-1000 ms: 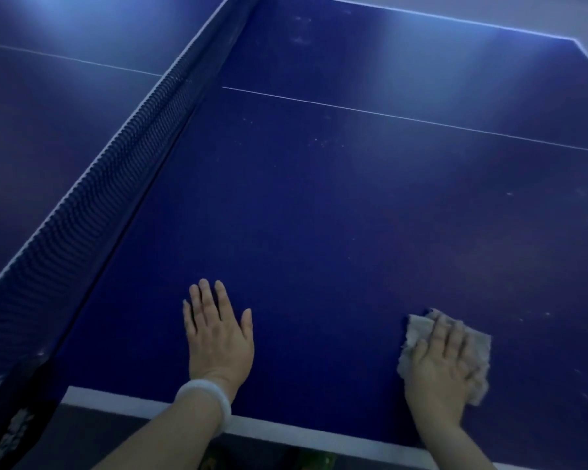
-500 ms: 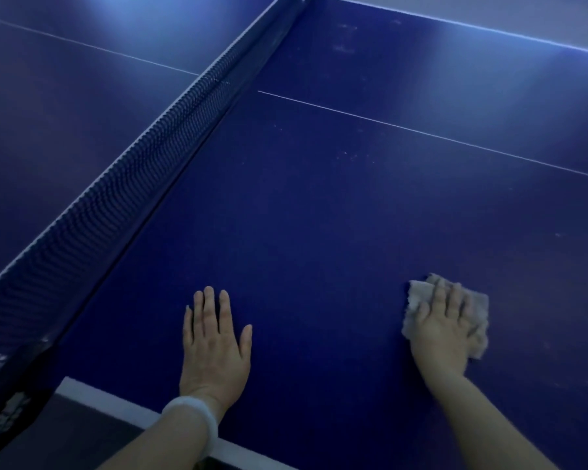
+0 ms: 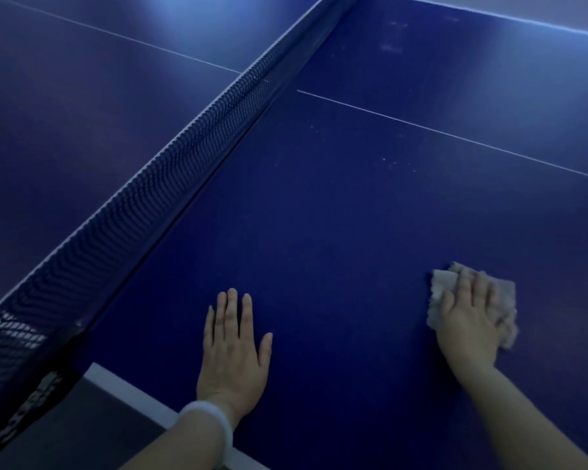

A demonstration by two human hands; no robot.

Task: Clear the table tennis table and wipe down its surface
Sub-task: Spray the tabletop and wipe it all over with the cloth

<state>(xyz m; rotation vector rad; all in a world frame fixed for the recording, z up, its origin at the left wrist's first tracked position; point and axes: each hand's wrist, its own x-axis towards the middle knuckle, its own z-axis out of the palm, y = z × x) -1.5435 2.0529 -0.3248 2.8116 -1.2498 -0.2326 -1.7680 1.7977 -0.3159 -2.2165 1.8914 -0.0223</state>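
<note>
No loose objects are seen on the table (image 3: 336,232), so the clearing appears done; wiping is judged underway, since pale specks are left further out near the white line (image 3: 455,139). The cloth (image 3: 438,286) is pressed flat under the spread right hand (image 3: 469,320). The left hand (image 3: 233,347) is laid open and empty on the surface, well apart from the cloth, between it and the net (image 3: 143,195)

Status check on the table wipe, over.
Left hand flat on table, empty. Right hand pressing cloth to surface. Specks ahead unwiped. Net left; nothing in the way.
</note>
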